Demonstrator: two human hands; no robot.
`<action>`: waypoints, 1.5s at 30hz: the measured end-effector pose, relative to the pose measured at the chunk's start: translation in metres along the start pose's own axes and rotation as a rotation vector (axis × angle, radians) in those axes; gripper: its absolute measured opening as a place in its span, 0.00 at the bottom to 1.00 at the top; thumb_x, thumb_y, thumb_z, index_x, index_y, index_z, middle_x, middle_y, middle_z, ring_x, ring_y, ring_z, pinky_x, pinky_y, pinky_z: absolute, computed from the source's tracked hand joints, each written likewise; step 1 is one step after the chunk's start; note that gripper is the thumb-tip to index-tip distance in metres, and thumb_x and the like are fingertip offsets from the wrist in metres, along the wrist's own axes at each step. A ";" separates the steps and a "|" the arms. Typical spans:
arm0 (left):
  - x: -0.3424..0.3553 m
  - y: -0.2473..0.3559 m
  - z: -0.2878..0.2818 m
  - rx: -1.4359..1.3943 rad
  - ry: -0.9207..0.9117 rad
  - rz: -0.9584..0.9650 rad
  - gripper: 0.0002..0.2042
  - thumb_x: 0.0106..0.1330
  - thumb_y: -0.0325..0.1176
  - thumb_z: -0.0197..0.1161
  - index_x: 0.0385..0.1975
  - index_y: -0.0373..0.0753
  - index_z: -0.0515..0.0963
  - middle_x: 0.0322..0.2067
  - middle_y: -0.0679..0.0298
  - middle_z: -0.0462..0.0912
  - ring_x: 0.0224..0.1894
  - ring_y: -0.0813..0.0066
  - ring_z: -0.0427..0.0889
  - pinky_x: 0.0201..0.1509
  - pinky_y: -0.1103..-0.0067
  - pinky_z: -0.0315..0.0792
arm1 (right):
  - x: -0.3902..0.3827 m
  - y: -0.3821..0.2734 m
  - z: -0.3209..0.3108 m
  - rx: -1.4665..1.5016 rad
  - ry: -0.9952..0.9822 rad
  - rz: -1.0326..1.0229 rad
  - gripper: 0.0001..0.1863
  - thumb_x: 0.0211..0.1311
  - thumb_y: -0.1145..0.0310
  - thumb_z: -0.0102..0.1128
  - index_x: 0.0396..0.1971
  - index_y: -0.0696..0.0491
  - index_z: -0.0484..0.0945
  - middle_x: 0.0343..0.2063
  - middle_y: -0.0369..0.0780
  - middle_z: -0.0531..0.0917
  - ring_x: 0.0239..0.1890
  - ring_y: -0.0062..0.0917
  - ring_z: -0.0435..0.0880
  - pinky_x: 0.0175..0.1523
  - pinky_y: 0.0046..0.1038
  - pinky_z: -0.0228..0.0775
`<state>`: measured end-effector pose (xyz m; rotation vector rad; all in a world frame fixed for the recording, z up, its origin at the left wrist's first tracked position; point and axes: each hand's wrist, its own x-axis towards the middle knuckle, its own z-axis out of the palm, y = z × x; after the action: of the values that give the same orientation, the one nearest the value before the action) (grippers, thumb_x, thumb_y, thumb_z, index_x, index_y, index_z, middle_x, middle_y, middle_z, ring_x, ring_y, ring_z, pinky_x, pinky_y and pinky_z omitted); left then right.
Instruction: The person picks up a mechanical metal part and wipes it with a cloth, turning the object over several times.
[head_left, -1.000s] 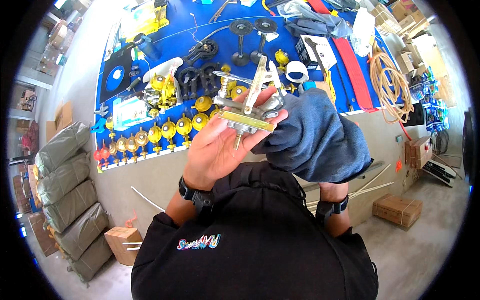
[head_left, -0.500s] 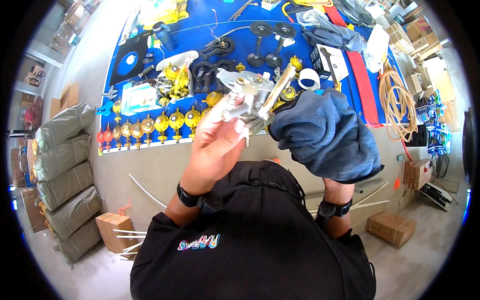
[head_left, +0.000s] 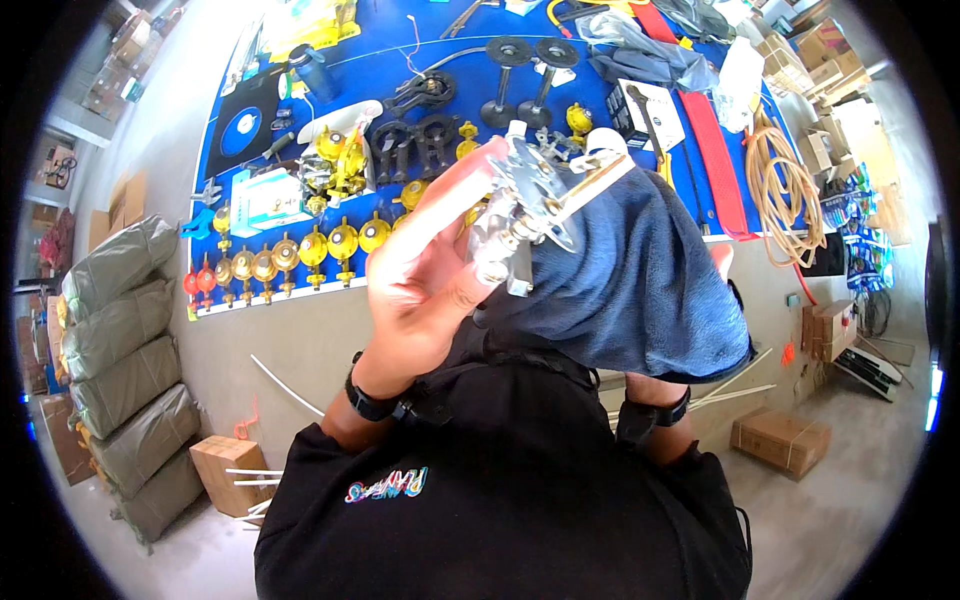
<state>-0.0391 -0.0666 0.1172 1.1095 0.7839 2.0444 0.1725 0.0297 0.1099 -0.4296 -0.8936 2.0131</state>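
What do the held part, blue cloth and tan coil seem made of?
Held part: probably metal, shiny silver, with bright glints. Blue cloth: matt textile, perhaps fleecy, by its soft folds. Tan coil: likely rubber or plastic, apparently smooth, by its even loops; can't tell which.

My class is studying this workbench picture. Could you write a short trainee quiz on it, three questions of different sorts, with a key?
1. Multiple choice: what does the left hand hold?
A. a bottle
B. a metal fitting
C. a cardboard box

2. True or false: in the picture, the coil of tan hose is to the right of the long red strip.

3. Fill in the blank: the cloth just to the right of the metal fitting is ____ in colour.

Key:
1. B
2. True
3. Blue-grey
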 end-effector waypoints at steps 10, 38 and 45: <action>-0.003 -0.011 -0.008 0.016 0.032 -0.042 0.27 0.61 0.23 0.65 0.61 0.29 0.66 0.65 0.48 0.62 0.69 0.57 0.60 0.70 0.65 0.55 | 0.007 0.008 0.024 0.041 -0.051 0.020 0.25 0.65 0.65 0.55 0.59 0.60 0.67 0.55 0.45 0.76 0.54 0.33 0.76 0.60 0.35 0.67; -0.005 -0.001 -0.015 -0.419 -0.165 -0.502 0.23 0.64 0.28 0.62 0.58 0.29 0.67 0.56 0.54 0.74 0.58 0.67 0.74 0.64 0.69 0.65 | 0.027 -0.041 0.059 -1.357 -0.304 -0.592 0.21 0.34 0.74 0.81 0.32 0.62 0.82 0.35 0.44 0.84 0.36 0.28 0.85 0.41 0.27 0.76; 0.009 0.000 -0.026 -0.354 -0.227 -0.433 0.20 0.65 0.27 0.61 0.56 0.31 0.71 0.58 0.49 0.72 0.61 0.62 0.71 0.68 0.65 0.60 | 0.018 -0.030 0.048 -1.348 -0.264 -0.811 0.14 0.34 0.83 0.69 0.27 0.66 0.79 0.34 0.49 0.82 0.40 0.45 0.83 0.45 0.37 0.75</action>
<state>-0.0654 -0.0644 0.1096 0.8619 0.4725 1.5830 0.1516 0.0348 0.1649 -0.3868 -2.1104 0.5189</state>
